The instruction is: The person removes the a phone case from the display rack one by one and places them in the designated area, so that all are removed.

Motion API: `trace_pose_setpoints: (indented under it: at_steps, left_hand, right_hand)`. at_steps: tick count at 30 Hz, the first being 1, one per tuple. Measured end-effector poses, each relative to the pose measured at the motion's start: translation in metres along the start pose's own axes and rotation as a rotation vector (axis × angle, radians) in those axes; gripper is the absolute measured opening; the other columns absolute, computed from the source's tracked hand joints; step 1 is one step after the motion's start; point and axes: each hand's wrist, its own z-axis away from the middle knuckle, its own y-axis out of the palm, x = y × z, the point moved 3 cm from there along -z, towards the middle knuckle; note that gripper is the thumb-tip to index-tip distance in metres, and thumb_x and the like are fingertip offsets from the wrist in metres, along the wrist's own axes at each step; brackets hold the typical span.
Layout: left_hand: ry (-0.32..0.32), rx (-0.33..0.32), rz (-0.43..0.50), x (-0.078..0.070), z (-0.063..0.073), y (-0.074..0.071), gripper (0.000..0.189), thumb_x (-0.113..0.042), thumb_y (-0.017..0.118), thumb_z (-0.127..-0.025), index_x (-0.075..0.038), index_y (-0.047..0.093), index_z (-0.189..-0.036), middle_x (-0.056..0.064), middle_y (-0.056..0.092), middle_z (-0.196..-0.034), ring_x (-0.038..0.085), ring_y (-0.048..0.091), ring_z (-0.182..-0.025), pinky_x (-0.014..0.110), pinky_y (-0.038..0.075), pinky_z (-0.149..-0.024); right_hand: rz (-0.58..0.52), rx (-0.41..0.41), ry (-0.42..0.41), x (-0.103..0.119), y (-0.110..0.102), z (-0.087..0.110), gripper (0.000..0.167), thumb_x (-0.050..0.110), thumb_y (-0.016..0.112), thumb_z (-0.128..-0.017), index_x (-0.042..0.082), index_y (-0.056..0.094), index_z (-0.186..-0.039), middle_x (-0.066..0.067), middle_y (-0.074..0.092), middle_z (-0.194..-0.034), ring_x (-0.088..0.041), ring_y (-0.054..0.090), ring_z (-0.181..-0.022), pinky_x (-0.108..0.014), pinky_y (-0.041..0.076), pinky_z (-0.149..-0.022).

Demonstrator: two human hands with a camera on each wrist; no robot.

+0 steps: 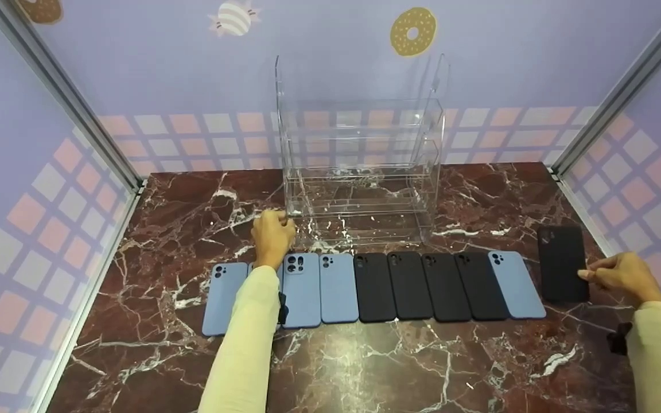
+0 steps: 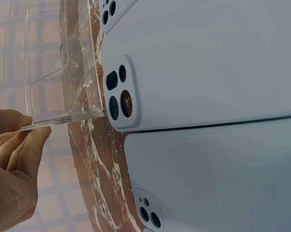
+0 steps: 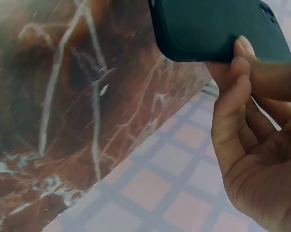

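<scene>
My left hand [image 1: 273,235] pinches the left side panel of a clear acrylic tiered stand [image 1: 359,215]; in the left wrist view the thumb and fingers [image 2: 32,150] lie on both faces of that panel. At the far right, my right hand [image 1: 623,278] pinches a black phone case [image 1: 563,264] by its right edge. The right wrist view shows the thumb over the back of this case [image 3: 208,29] and fingers beneath it. Below the left hand, the sleeve partly covers a blue phone case. Beside it lies a blue case with a large camera block [image 1: 302,295].
A row of phone cases runs across the marbled table [image 1: 365,367] in front of the stand: several blue ones at the left, several black ones [image 1: 411,287] in the middle, and a blue one [image 1: 517,284] at the right end. Patterned walls [image 1: 164,69] enclose the table.
</scene>
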Motion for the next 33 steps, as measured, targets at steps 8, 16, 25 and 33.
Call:
trace_pose_setpoints:
  at_steps: [8, 16, 25, 33]
  left_hand:
    - [-0.012, 0.009, 0.003, 0.001, 0.003, 0.001, 0.011, -0.006, 0.071, -0.088, -0.004, 0.081, -0.092, 0.015, 0.077, -0.095, 0.037, 0.071, -0.093, 0.051, 0.053, -0.087]
    - [-0.005, 0.019, -0.022, -0.003, 0.003, 0.002, 0.018, -0.01, 0.071, -0.09, -0.005, 0.08, -0.104, 0.014, 0.076, -0.107, 0.038, 0.071, -0.101, 0.05, 0.053, -0.09]
    - [-0.034, 0.033, -0.016, 0.0, 0.002, 0.0, 0.015, -0.013, 0.072, -0.092, -0.009, 0.081, -0.103, 0.01, 0.077, -0.101, 0.034, 0.072, -0.099, 0.049, 0.053, -0.09]
    - [-0.091, 0.112, 0.078, 0.002, -0.001, -0.015, 0.049, -0.031, 0.076, -0.092, -0.009, 0.066, -0.135, 0.012, 0.071, -0.122, 0.031, 0.068, -0.114, 0.049, 0.045, -0.104]
  right_hand:
    - [-0.153, 0.105, 0.058, -0.011, 0.013, 0.005, 0.04, 0.011, 0.072, -0.092, -0.026, 0.063, -0.105, -0.009, 0.069, -0.068, -0.013, 0.065, -0.055, -0.031, 0.059, -0.056]
    - [-0.186, 0.16, 0.115, -0.018, 0.019, 0.008, 0.041, 0.008, 0.068, -0.095, -0.03, 0.059, -0.107, -0.009, 0.07, -0.073, -0.015, 0.067, -0.062, -0.032, 0.061, -0.062]
    - [-0.241, 0.16, 0.137, -0.021, 0.032, 0.006, 0.035, 0.005, 0.066, -0.096, -0.028, 0.061, -0.107, -0.007, 0.068, -0.073, -0.012, 0.063, -0.062, -0.028, 0.058, -0.06]
    - [-0.184, 0.04, 0.125, -0.017, 0.032, 0.002, 0.033, 0.017, 0.073, -0.094, -0.016, 0.072, -0.096, -0.007, 0.072, -0.078, -0.013, 0.066, -0.061, -0.028, 0.058, -0.058]
